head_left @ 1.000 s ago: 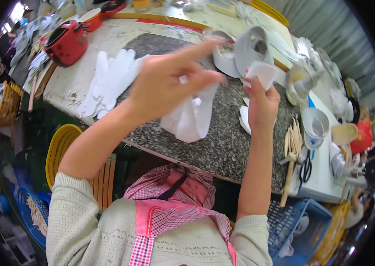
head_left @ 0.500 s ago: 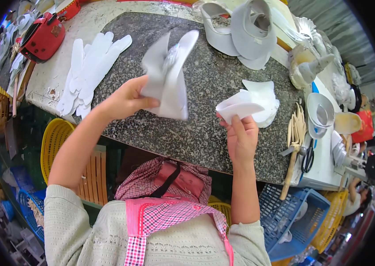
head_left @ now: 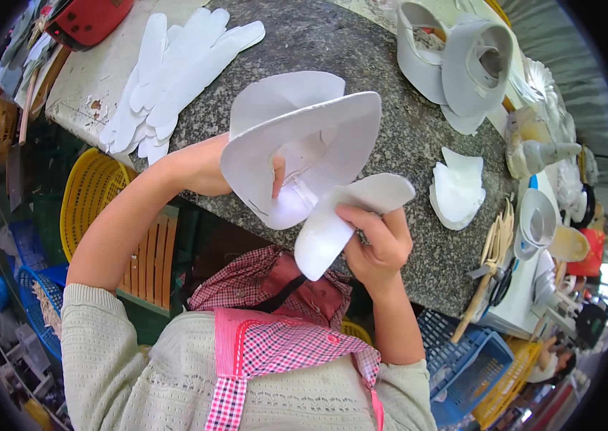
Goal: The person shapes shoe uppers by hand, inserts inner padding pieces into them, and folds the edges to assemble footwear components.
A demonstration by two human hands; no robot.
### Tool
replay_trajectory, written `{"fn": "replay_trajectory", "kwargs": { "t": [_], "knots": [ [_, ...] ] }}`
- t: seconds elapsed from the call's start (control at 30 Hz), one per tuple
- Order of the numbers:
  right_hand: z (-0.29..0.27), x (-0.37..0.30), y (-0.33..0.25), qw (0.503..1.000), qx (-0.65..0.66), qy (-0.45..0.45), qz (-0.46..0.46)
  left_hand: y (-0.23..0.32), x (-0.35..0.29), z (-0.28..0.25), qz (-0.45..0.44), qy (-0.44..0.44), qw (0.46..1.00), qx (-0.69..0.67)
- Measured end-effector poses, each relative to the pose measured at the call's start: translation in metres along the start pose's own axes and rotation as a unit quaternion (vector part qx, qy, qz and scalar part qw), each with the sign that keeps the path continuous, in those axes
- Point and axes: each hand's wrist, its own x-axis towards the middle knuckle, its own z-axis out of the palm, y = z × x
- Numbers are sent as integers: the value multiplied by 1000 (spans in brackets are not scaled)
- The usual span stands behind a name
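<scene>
Far left, down low, a blue basket (head_left: 27,280) is holding pale sticks (head_left: 47,305). A yellow basket (head_left: 88,194) is standing right of it, below the bench (head_left: 77,90), wood slats (head_left: 149,258) showing just beside. Up top, a red pot (head_left: 92,25) is sitting near the bench's left edge. A fanned pile of long white strips (head_left: 182,72) is lying partly on the bench, partly on the speckled slab (head_left: 419,154).

From where I'm standing, the left hand (head_left: 210,169) is holding up a big white piece (head_left: 350,136), curled and open, over the slab's near side; most of the hand is hiding behind it, a finger showing inside. Pink checked apron (head_left: 282,345) is hanging below. The small white piece (head_left: 325,237) is overlapping the big one in view; can't tell if they're touching. The right hand (head_left: 383,244) is pinching it, thumb against fingers.

Farther back, curled white pieces (head_left: 476,72) are standing together at the slab's edge. Flat white pieces (head_left: 458,190) are lying stacked nearer. At the right edge a hammer (head_left: 469,305) is resting, scissors (head_left: 503,284) just beside. Blue crate (head_left: 490,373) is sitting below, yellow crate (head_left: 512,377) beside it
</scene>
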Motion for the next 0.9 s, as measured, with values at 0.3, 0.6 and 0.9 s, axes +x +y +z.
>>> {"fn": "replay_trajectory", "kwargs": {
  "t": [0.3,0.6,0.9],
  "knots": [
    [31,3,-4,996,-50,-56,-57,-47,-11,25,12,73,996,-54],
    [34,1,-9,993,-95,-70,-4,-24,-18,11,118,14,979,164],
    [39,-8,-3,987,-136,-87,-8,-30,-16,10,142,37,985,90]
  ]
}}
